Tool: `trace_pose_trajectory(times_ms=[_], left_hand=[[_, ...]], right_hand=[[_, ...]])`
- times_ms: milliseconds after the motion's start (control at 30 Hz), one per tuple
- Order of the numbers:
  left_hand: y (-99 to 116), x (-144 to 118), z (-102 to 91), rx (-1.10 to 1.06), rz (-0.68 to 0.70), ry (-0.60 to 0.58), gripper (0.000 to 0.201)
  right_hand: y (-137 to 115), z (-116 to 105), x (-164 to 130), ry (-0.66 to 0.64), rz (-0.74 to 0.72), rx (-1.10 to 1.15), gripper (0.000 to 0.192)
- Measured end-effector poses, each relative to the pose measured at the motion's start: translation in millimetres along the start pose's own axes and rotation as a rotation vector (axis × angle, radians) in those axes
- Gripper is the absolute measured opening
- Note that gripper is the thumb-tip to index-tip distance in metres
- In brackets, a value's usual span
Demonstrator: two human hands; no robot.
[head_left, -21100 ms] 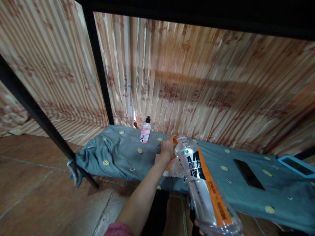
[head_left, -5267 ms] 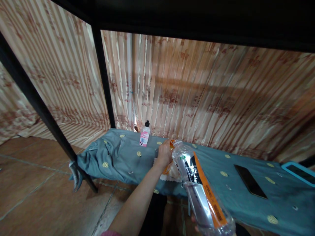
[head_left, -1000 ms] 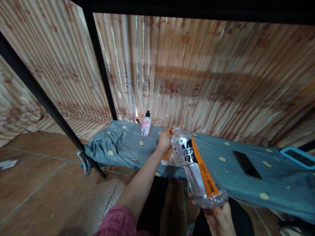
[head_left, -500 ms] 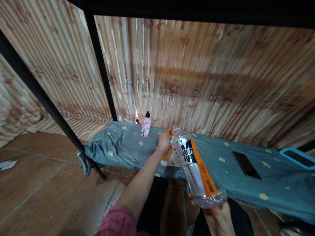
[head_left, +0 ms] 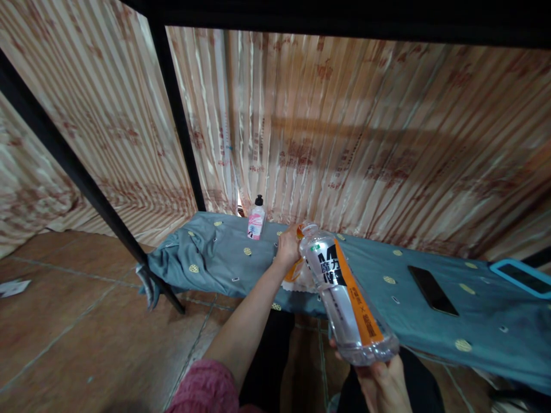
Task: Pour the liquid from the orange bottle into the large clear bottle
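In the head view, your right hand (head_left: pixel 381 376) grips the base of the clear bottle (head_left: pixel 344 298), tilted over the cloth (head_left: pixel 228 258); your left hand (head_left: pixel 288 248) is wrapped round an orange object (head_left: pixel 300 232) (mostly hidden) beside the bottle's mouth.

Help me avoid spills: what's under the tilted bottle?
Under the tilted bottle, the right hand holds its base; past its edges show blue-grey cloth and part of a scallop-edged white piece. What the bottle covers cannot be seen.
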State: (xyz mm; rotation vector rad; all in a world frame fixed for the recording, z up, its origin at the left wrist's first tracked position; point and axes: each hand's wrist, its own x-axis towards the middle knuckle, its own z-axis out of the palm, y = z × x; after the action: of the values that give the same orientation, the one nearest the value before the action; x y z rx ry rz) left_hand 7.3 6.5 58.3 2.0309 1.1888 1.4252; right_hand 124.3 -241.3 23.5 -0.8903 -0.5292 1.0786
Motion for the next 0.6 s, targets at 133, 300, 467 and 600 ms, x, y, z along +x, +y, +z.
trace_pose_trajectory(times_ms=[133,300,467,600], left_hand=[[0.5,0.6,0.3,0.026,-0.021,-0.010,0.017],[1.3,1.3,0.1,0.049,-0.036,-0.019,0.015],[2.0,0.8,-0.8,0.046,-0.026,-0.017,0.016],[3.2,0.7,-1.5,0.056,-0.028,-0.019,0.016]], right_hand=[[-0.5,2.4,-0.8,0.035,0.021,0.022,0.056],[-4.0,14.9,-4.8,0.050,0.012,0.014,0.060],[-1.6,5.6,-1.5,0.032,0.001,-0.008,0.064],[-0.6,0.6,0.2,-0.014,0.003,-0.067,0.063]])
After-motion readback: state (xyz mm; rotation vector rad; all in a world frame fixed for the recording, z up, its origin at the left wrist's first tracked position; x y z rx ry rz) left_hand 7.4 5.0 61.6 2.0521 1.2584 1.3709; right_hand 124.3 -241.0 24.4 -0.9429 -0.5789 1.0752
